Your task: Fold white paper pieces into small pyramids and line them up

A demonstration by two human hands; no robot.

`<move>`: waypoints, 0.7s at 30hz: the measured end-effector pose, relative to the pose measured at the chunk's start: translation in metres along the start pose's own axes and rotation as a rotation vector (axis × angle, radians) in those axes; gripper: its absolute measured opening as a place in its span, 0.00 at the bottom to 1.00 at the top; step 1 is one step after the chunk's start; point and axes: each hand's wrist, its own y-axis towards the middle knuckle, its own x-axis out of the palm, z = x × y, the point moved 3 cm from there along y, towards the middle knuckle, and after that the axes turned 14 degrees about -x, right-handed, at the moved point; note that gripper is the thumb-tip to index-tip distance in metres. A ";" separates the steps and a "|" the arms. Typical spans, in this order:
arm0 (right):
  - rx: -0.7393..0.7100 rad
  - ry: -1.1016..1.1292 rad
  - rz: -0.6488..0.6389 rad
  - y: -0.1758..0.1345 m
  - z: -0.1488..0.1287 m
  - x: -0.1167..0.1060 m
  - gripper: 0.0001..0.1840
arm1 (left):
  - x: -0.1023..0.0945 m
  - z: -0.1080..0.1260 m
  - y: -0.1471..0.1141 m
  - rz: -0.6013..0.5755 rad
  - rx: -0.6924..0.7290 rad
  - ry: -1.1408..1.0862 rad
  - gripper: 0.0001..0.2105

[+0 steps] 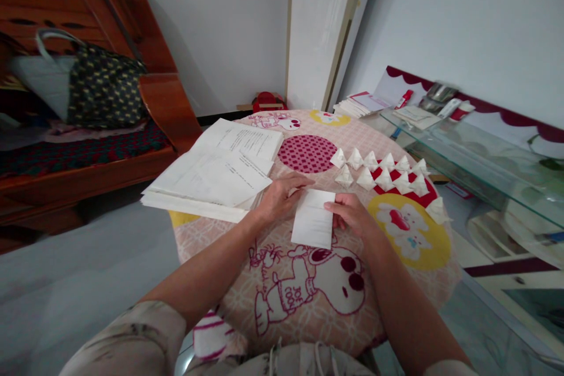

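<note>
A folded white sheet of paper (313, 220), narrow and rectangular, lies at a slight tilt over the near half of the round table. My right hand (351, 213) pinches its right edge, thumb on top and fingers underneath. At the upper left of the sheet rests my left hand (284, 197), palm down with its fingers stretched out; whether the fingertips touch the paper is hard to tell. Beyond them, folded paper pyramids (384, 178) stand in rows on the right of the table. To the left lies a thick stack of printed sheets (207, 173).
A patterned cloth (282, 282) with cartoon figures covers the table. Close on the right stands a glass-topped cabinet (484, 155) bearing small items. Papers (359, 104) sit at the far edge. A wooden bench (171, 108) with a dark bag (103, 85) is at the left.
</note>
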 end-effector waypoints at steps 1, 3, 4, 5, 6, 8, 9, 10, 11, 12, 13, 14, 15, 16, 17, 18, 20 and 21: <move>-0.033 -0.082 -0.012 0.003 0.001 0.002 0.15 | 0.002 0.004 -0.003 -0.035 0.017 0.025 0.13; -0.153 -0.282 0.022 0.009 0.001 0.006 0.15 | 0.008 0.011 -0.008 -0.073 0.055 0.092 0.11; -0.205 -0.387 0.048 0.011 0.000 0.007 0.17 | 0.011 0.013 -0.011 -0.096 0.072 0.121 0.11; -0.248 -0.488 0.075 0.012 -0.001 0.008 0.18 | 0.015 0.014 -0.013 -0.133 0.087 0.145 0.11; -0.272 -0.580 0.102 0.012 -0.002 0.007 0.17 | 0.020 0.014 -0.015 -0.185 0.100 0.164 0.11; -0.278 -0.716 0.173 0.009 -0.004 0.002 0.10 | 0.029 0.010 -0.018 -0.307 0.119 0.203 0.11; -0.276 -0.751 0.208 0.007 -0.005 -0.002 0.06 | 0.033 0.007 -0.019 -0.353 0.124 0.227 0.11; -0.276 -0.762 0.225 0.005 -0.006 -0.005 0.09 | 0.036 0.004 -0.019 -0.385 0.127 0.248 0.12; -0.276 -0.750 0.215 0.002 -0.007 -0.009 0.14 | 0.038 0.002 -0.020 -0.401 0.126 0.265 0.13; -0.278 -0.722 0.166 0.000 -0.007 -0.010 0.18 | 0.039 0.000 -0.019 -0.406 0.125 0.273 0.13; -0.275 -0.694 0.095 -0.002 -0.007 -0.011 0.19 | 0.039 -0.002 -0.019 -0.406 0.124 0.275 0.13; -0.264 -0.677 0.024 -0.004 -0.007 -0.011 0.20 | 0.039 -0.003 -0.019 -0.403 0.123 0.273 0.13; -0.248 -0.674 -0.037 -0.006 -0.007 -0.011 0.20 | 0.038 -0.003 -0.019 -0.401 0.123 0.270 0.13; -0.228 -0.686 -0.078 -0.008 -0.007 -0.011 0.21 | 0.037 -0.003 -0.019 -0.401 0.125 0.267 0.13; -0.208 -0.707 -0.105 -0.010 -0.008 -0.011 0.21 | 0.036 -0.004 -0.019 -0.402 0.126 0.265 0.13; -0.190 -0.729 -0.123 -0.012 -0.009 -0.011 0.23 | 0.036 -0.004 -0.020 -0.403 0.127 0.264 0.14; -0.168 -0.760 -0.156 -0.016 -0.013 -0.011 0.25 | 0.034 -0.005 -0.019 -0.404 0.122 0.267 0.14; -0.161 -0.767 -0.175 -0.018 -0.015 -0.011 0.26 | 0.033 -0.006 -0.019 -0.400 0.115 0.271 0.14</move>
